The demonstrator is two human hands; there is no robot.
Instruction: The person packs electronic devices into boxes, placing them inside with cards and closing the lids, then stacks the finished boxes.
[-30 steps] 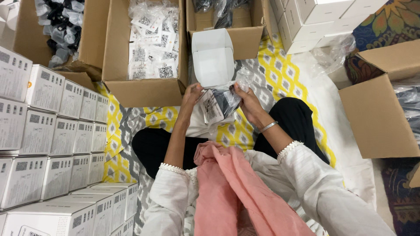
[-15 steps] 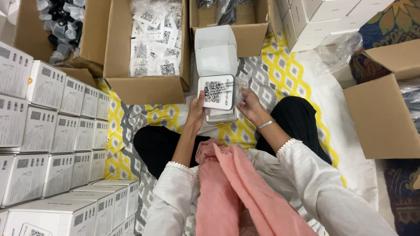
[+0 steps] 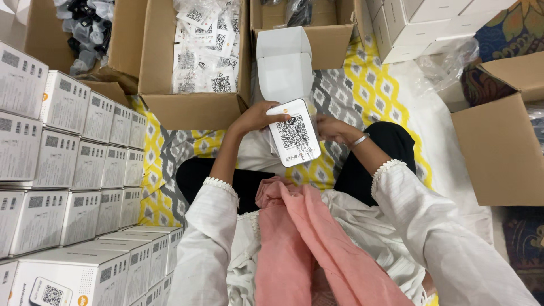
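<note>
I sit cross-legged and hold a flat white packet with a square black code pattern on it, up in front of me. My left hand grips its upper left corner. My right hand holds its right edge, a bangle on that wrist. Just beyond the packet stands a small open white box with its lid flap raised.
A cardboard carton of similar coded packets lies ahead on the left, another carton ahead. Stacks of small white boxes wall my left side. A large carton sits at right. A yellow and grey patterned mat lies underneath.
The packet has come down from above the open white box toward my lap and is now tilted, with both hands still on it.
</note>
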